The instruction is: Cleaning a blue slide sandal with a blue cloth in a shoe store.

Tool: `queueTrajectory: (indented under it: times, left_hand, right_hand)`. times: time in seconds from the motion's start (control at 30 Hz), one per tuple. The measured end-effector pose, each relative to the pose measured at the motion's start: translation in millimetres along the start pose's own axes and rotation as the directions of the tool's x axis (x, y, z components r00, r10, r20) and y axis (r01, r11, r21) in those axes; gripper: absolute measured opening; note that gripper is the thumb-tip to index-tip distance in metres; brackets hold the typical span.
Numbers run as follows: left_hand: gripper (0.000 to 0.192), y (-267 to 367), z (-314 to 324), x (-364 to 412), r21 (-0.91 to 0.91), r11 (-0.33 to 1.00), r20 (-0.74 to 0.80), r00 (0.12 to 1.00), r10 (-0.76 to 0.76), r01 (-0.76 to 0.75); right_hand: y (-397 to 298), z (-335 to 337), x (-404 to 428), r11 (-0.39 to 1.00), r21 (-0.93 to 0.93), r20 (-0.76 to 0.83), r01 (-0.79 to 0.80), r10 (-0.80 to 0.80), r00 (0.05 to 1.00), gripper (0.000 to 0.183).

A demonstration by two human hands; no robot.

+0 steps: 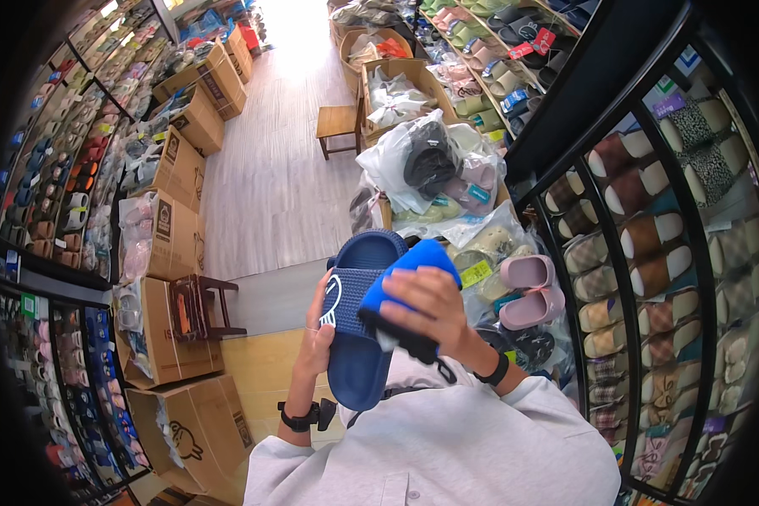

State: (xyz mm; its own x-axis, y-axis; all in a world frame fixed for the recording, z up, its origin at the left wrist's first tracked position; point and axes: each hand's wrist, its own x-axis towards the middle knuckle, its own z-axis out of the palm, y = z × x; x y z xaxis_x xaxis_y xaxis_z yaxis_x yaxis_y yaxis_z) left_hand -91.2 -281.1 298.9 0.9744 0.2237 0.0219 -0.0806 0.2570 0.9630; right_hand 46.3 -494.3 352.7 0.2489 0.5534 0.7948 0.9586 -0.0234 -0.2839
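Note:
A navy slide sandal (357,373) with a textured strap and a white line drawing on it is held by its left edge in my left hand (319,338). My right hand (427,310) grips a bright blue cloth-like pad (417,259) with a black underside and a small black clip hanging from it. The pad lies over or against the right side of the sandal's strap; whether it presses on it cannot be told. The palm side of my right hand is hidden.
Pink clogs (528,291) and bagged footwear (430,164) lie on the right. Black-framed racks of slippers (654,240) stand beyond them. Cardboard boxes (180,228) line the left, by a dark wooden stool (212,307). A wooden chair (337,121) stands ahead along the aisle floor (265,158).

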Motion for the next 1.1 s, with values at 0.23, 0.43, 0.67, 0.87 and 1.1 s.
queueTrajectory:
  times: [0.23, 0.43, 0.67, 0.87, 1.1]
  left_hand:
    - [0.11, -23, 22, -1, 0.108, 0.992, -0.043, 0.996, 0.075, -0.07]
    - [0.11, -23, 33, -7, 0.131, 0.99, -0.091, 0.994, 0.067, -0.055]
    - [0.112, -18, 46, -5, 0.094, 0.994, -0.078, 0.995, 0.065, -0.058]
    - [0.113, -33, 36, -13, 0.146, 0.987, -0.064, 0.996, 0.069, -0.059]
    - [0.106, -20, 50, -3, 0.269, 0.963, -0.075, 0.996, 0.053, -0.031]
  right_hand:
    - [3, -6, -23, 0.994, 0.027, -0.043, 0.103, -0.102, 0.994, 0.033]
    - [13, -18, -15, 0.987, 0.142, -0.04, -0.073, 0.079, 0.996, 0.04]
    - [3, -14, -31, 0.982, 0.068, -0.055, 0.179, -0.175, 0.983, 0.033]
    - [10, -28, -25, 0.988, 0.138, -0.033, -0.067, 0.073, 0.997, 0.042]
    - [30, -40, -35, 0.983, 0.128, -0.014, -0.129, 0.132, 0.991, 0.051]
